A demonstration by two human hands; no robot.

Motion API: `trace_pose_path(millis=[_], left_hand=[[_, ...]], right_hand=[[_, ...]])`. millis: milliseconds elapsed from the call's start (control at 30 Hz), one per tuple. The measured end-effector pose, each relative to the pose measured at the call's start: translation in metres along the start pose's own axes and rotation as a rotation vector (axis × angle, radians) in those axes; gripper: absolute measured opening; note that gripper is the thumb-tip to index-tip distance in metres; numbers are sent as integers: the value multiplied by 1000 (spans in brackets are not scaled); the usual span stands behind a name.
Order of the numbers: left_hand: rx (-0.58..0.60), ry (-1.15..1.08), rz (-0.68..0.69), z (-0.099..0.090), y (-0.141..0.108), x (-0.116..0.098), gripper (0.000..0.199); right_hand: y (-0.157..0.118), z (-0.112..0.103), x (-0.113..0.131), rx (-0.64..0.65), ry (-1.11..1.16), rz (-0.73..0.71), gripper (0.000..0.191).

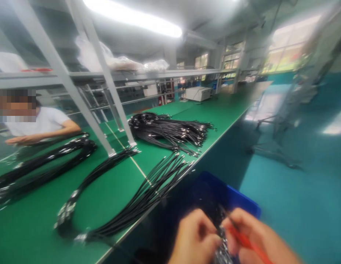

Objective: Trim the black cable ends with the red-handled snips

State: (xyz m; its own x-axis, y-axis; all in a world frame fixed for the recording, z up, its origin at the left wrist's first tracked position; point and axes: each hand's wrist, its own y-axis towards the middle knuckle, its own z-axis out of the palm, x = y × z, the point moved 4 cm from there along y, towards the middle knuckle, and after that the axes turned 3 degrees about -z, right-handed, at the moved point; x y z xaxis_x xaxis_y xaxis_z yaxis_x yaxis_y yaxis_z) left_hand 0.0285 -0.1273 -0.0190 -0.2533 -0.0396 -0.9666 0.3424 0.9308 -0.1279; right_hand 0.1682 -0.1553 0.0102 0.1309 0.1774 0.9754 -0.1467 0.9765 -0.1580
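My left hand (196, 238) is low in the view, fingers pinched at small shiny metallic pieces (223, 244) whose exact form is blurred. Close on its right, my right hand (255, 234) is wrapped round a red-handled tool (246, 240) with a thin dark tip pointing up and left. Both hands are over a blue bin (243, 200) beside the table edge. A curved bundle of black cables (115, 223) with metallic ends lies on the green table (104, 200), left of my hands.
A larger pile of black cables (164, 130) lies further back on the table. More cable loops (49, 157) are at the left, near a person in a white shirt (50, 119). Slanted metal posts (115, 84) carry a shelf (148, 75). A white box (198, 94) stands farther off.
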Motion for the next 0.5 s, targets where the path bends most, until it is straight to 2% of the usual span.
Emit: trace_pose_path(millis=[67, 133, 200, 233, 300, 400, 500], left_hand=[[107, 365, 27, 12, -1, 4, 17], [3, 699, 42, -2, -2, 4, 17], [-230, 880, -16, -38, -4, 2, 11], [-329, 943, -52, -57, -6, 1, 18], [-432, 1054, -97, -92, -8, 3, 21], [-469, 1155, -119, -124, -10, 8, 21], [-417, 1162, -109, -137, -10, 8, 20]], right_hand=[[6, -18, -9, -218, 48, -25, 38], [9, -29, -20, -350, 81, -5, 38], [9, -31, -27, -385, 105, 20, 39], [8, -30, -28, -392, 117, 27, 39], [7, -25, -24, -398, 143, 32, 40], [9, -16, -14, -409, 173, 36, 45], [11, -9, -7, -375, 172, 62, 48]])
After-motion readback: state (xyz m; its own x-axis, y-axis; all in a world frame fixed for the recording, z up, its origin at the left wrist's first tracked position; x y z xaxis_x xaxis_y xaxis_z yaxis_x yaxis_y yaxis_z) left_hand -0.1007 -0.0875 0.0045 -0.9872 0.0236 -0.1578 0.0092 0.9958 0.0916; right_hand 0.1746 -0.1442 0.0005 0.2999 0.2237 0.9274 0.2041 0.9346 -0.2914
